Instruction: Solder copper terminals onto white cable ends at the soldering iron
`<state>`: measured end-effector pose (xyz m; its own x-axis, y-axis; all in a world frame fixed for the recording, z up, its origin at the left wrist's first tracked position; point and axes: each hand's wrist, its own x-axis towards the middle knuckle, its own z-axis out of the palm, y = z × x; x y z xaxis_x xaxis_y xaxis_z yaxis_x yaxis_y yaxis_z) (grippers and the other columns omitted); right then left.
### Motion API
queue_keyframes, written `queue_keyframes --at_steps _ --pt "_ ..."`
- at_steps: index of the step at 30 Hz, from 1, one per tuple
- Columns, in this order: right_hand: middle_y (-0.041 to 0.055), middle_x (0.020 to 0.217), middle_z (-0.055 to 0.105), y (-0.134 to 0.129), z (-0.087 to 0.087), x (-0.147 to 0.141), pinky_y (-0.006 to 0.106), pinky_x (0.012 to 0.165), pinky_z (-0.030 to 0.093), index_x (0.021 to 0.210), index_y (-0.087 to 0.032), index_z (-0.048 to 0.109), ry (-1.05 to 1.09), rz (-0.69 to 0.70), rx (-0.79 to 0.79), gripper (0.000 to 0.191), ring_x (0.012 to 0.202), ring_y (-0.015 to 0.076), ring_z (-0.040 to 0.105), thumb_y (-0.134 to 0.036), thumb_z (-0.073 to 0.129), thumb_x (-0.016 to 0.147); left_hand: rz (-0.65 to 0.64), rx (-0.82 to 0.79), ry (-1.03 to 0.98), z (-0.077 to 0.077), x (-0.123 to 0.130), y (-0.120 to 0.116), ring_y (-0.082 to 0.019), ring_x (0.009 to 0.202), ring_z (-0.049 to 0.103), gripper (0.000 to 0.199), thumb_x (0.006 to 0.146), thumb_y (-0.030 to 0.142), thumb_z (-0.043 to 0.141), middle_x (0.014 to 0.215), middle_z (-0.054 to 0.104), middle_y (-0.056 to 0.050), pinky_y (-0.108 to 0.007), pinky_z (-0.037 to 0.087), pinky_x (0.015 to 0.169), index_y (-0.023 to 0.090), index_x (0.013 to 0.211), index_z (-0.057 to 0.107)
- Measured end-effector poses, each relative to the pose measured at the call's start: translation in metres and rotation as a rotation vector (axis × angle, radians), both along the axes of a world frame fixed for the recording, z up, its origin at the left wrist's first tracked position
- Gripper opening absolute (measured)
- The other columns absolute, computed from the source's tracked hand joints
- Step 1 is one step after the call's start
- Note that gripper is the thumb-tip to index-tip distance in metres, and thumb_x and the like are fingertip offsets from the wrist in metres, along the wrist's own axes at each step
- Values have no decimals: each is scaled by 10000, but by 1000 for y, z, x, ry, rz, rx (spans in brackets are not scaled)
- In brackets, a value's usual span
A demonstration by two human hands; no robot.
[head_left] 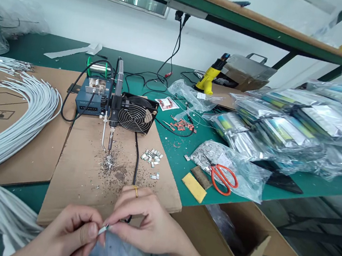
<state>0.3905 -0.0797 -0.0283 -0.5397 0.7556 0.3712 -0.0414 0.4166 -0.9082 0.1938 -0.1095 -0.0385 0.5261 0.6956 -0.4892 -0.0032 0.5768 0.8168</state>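
Note:
Near the bottom middle, my left hand (72, 232) pinches the end of a white cable (102, 230) between thumb and fingers. My right hand (145, 219), with a gold ring on one finger, is closed at the cable's tip. Something small and dark shows between its fingertips, too small to make out. Ahead of both hands a soldering iron (115, 114) points down in a stand above a pile of solder bits (108, 162). Small metal connectors (152, 156) lie on the cardboard (85, 192) to the right of it.
White cable bundles (42, 114) lie at left. A blue soldering station (91, 97) and a black fan (137, 115) stand behind. Red-handled scissors (223, 180), a yellow sponge (193, 187), a yellow heat gun (210, 76) and bagged packs (285, 131) are at right. Below is an open carton (213, 252).

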Motion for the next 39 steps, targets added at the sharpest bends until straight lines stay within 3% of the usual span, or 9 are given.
queue_keyframes --at_steps 8,11,14,17,19,25,28,33,39 --pt "24 612 681 -5 -1 -1 274 544 417 794 -178 788 -26 -86 -88 129 533 136 557 -142 671 755 70 168 138 6 6 -1 -31 384 283 610 665 754 671 490 402 72 -191 184 418 150 600 615" --pt "14 565 641 -8 -16 -15 236 436 348 723 -203 794 213 -86 -388 63 477 117 490 -261 787 698 149 197 88 6 8 1 -64 420 391 554 648 696 739 496 477 43 -201 290 456 153 582 653" --pt "-11 486 583 -14 -34 -33 210 406 339 628 -203 781 475 -38 -751 229 418 87 441 -396 891 570 209 221 22 7 9 3 -95 469 483 494 619 639 799 528 541 17 -211 387 497 159 560 696" --pt "-29 465 561 -17 -44 -41 199 410 345 596 -199 768 594 -3 -965 280 388 62 400 -419 917 507 231 223 12 8 9 3 -85 459 501 458 610 602 826 556 556 18 -195 403 479 161 556 716" --pt "-24 500 580 -18 -43 -39 203 429 359 633 -197 776 546 3 -941 264 407 65 416 -412 901 544 245 220 27 8 8 2 -80 452 499 446 615 590 830 555 557 21 -184 400 463 160 569 719" --pt "-11 598 609 -15 -17 -19 214 473 337 830 -185 784 57 -282 -310 169 502 102 435 -149 709 683 331 222 135 10 10 0 -78 441 464 491 590 626 820 512 518 47 -178 373 458 159 580 668" --pt "-6 617 624 -15 -6 -12 227 504 352 787 -181 762 -90 -304 -178 130 536 116 471 -130 699 685 325 343 213 8 10 -2 -91 478 469 427 670 581 788 543 518 45 -191 373 496 178 583 680" --pt "-29 551 555 -18 -3 -11 237 523 349 690 -177 722 -121 -340 -209 59 530 114 472 -148 683 724 280 526 341 0 8 -5 -138 586 513 214 780 371 705 601 564 20 -215 383 554 212 636 703" --pt "-34 503 487 -22 -23 -26 210 422 283 598 -162 639 184 -393 -508 166 463 96 377 -273 725 684 381 311 242 5 16 -5 -106 483 492 227 684 362 766 519 534 57 -205 381 515 200 569 657"
